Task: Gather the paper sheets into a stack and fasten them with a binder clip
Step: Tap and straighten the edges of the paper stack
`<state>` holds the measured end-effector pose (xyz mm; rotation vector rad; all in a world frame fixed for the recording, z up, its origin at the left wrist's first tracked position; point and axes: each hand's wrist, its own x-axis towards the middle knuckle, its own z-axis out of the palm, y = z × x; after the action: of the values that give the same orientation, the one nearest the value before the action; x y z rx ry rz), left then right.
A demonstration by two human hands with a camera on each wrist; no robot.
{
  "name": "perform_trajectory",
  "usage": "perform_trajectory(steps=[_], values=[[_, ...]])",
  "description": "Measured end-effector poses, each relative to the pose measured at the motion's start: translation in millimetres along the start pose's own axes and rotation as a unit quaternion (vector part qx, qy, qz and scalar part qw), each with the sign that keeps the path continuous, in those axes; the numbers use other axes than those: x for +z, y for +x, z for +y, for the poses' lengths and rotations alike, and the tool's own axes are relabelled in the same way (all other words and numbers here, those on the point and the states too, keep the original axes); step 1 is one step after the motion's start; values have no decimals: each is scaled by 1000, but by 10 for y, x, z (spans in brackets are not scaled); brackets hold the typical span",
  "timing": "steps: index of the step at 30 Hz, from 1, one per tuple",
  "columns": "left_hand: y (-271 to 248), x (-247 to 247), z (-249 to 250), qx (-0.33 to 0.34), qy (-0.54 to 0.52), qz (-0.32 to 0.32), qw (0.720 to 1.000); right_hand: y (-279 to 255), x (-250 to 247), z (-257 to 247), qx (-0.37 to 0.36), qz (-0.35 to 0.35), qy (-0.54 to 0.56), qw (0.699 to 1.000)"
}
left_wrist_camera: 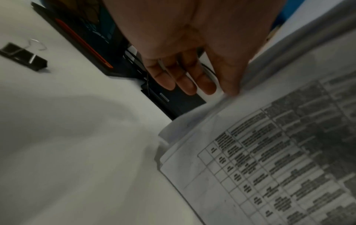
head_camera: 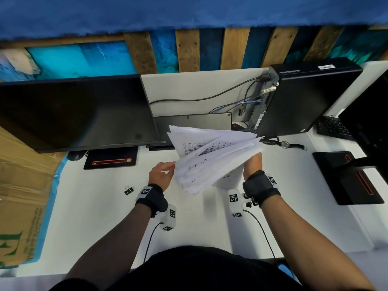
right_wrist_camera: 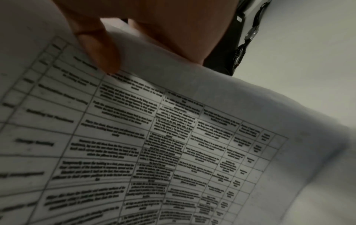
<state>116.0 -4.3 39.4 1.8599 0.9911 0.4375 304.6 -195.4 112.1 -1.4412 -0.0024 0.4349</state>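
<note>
A loose, fanned bundle of printed paper sheets (head_camera: 210,160) hangs tilted above the white desk (head_camera: 94,217). My right hand (head_camera: 253,164) grips the bundle's right edge. In the right wrist view its thumb (right_wrist_camera: 98,50) presses on a sheet printed with a table (right_wrist_camera: 173,137), the fingers behind the paper. My left hand (head_camera: 162,174) is at the bundle's left edge; in the left wrist view its straight fingers (left_wrist_camera: 185,73) touch the sheets' edge (left_wrist_camera: 269,167). A black binder clip (head_camera: 128,190) (left_wrist_camera: 23,57) lies on the desk left of my left wrist, untouched.
A dark monitor (head_camera: 73,112) on a black base (head_camera: 111,159) stands at the back left. A black computer case (head_camera: 304,97) with cables, a wristwatch (head_camera: 283,143), a keyboard (head_camera: 331,128) and a second stand (head_camera: 346,177) are on the right. A cardboard box (head_camera: 21,185) borders the left.
</note>
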Motion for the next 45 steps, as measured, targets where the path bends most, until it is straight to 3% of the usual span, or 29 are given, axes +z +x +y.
perform_trajectory(steps=[6, 10, 16, 22, 27, 32, 39, 45], values=[[36, -39, 16, 52, 42, -51, 996, -36, -4, -19, 7, -38, 15, 999], [41, 65, 108, 14, 57, -98, 994, 9, 46, 33, 21, -33, 18, 999], [72, 145, 534, -42, -76, -30, 996, 7, 111, -49, 32, -67, 65, 995], [58, 103, 910, -6, -52, 56, 997, 11, 93, -319, -101, -95, 141, 980], [27, 160, 710, -25, -99, 16, 995, 30, 20, -115, -86, -76, 58, 992], [-25, 158, 751, -32, -174, 25, 984, -25, 131, -122, -66, -60, 24, 996], [98, -27, 1044, 73, -231, 39, 969, 23, 277, -182, -115, -79, -54, 989], [70, -25, 1180, 84, -321, 43, 943, 36, 303, -231, -125, -68, -78, 987]])
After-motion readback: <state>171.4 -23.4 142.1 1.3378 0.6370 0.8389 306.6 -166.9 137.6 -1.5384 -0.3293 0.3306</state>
